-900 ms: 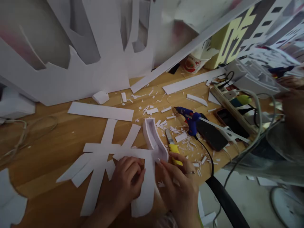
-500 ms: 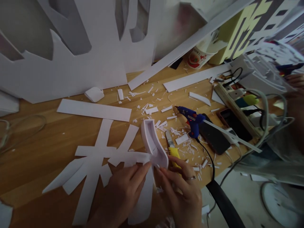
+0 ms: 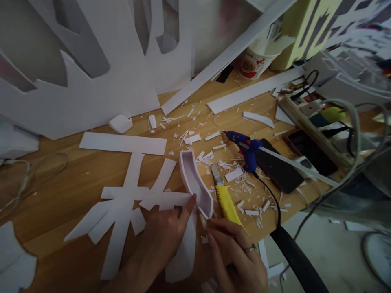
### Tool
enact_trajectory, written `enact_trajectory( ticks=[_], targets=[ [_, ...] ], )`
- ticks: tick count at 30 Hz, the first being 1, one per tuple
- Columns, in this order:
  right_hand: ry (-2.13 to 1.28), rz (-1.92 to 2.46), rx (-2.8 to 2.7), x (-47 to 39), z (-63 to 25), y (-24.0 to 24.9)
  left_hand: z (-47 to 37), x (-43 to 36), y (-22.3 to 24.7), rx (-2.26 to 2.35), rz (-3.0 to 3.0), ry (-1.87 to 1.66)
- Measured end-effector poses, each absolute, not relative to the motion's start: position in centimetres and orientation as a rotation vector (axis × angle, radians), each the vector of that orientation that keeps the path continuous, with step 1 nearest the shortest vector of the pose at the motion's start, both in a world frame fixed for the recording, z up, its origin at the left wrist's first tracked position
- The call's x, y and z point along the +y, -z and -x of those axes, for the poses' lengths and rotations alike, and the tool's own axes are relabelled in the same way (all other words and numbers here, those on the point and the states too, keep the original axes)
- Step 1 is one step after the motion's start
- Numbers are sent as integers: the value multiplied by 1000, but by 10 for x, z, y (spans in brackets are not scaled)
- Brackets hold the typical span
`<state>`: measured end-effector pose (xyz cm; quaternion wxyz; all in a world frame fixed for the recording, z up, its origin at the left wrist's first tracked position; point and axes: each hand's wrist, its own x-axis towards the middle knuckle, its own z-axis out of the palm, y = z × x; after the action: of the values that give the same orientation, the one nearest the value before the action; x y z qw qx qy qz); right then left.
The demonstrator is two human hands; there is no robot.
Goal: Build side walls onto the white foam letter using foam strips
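The curved white trough point(image 3: 198, 179) lies on the surface point(image 3: 70, 179) right of the flat cutout point(image 3: 122, 207), the right hand point(image 3: 236, 254) having drawn back from its near end, apparently leaving the left hand point(image 3: 166, 228) to steady it with one fingertip, though whether either hand's fingers grip anything I cannot tell.
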<state>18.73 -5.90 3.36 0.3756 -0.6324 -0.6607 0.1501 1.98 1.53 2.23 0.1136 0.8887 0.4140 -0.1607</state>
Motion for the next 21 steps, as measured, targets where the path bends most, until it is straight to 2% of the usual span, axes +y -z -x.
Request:
enact_trajectory(
  ticks=[5,13,21],
  targets=[
    [-365,1607,-1685,-66,-190,-33,-7,-8,-18,1246,-2721,400],
    [-335,1618,-1710,-83,-187,-31,-17,-66,0,1150,-2705,-65],
    [-338,1666,-1631,-98,-176,-11,-21,-65,-11,1007,-2524,-460]
  ],
)
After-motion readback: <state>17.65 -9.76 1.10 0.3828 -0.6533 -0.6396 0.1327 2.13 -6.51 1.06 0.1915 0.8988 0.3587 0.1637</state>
